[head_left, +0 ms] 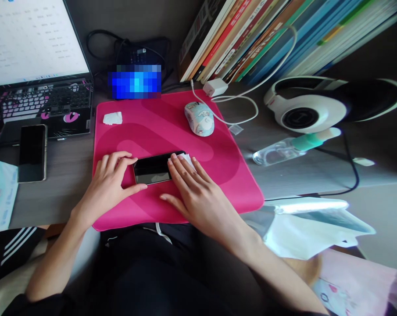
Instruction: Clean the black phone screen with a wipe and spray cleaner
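A black smartphone (152, 169) lies screen up on a pink desk mat (132, 210), its long side running left to right. My left hand (108, 186) is closed on the phone's left end, with the fingertips at the far corner and the thumb at the near edge. Over the right end lies my right hand (194, 188), its fingers straight and pressing a folded white wipe (187, 159) against the glass. Most of that wipe is hidden under the fingers. A small crumpled white piece (112, 118) rests near the mat's far left corner.
A patterned mouse (200, 119) sits on the mat's far right. Left are an open laptop (47, 105) and a second phone (33, 153). Books (231, 39), a charger (215, 87) with cable, headphones (310, 107) and a clear spray bottle (280, 151) stand or lie at the right.
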Demonstrator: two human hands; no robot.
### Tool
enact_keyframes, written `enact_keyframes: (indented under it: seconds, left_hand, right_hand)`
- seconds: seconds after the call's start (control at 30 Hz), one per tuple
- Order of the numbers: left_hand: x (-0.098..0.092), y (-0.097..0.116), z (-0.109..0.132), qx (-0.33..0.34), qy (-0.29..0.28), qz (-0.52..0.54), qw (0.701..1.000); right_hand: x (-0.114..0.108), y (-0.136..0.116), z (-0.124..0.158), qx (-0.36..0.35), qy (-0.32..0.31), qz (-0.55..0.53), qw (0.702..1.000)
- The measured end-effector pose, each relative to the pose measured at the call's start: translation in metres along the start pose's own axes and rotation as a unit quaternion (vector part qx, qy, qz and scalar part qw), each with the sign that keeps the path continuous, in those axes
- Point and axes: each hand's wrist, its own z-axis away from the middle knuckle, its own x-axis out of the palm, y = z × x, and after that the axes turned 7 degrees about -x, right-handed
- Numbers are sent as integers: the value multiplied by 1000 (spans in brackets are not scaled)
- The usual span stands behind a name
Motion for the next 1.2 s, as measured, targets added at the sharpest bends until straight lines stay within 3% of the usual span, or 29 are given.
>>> enact_keyframes:
  seconds: [0.2,0.53,0.93,1.2]
  left_hand:
    - [-1,0,0,-3,-15,4,1000]
    - [1,0,1,2,1,5,1000]
    - [6,-3,3,0,12,28,1000]
    - [9,-6,3,-4,6,46,999]
  right_hand:
    - [2,-5,0,-14,-4,-7,1000]
    - [16,8,-28,-7,6,-20,1000]
    - [7,-25,-14,-43,-14,4,999]
    - [16,-21,-37,-39,-9,-9,999]
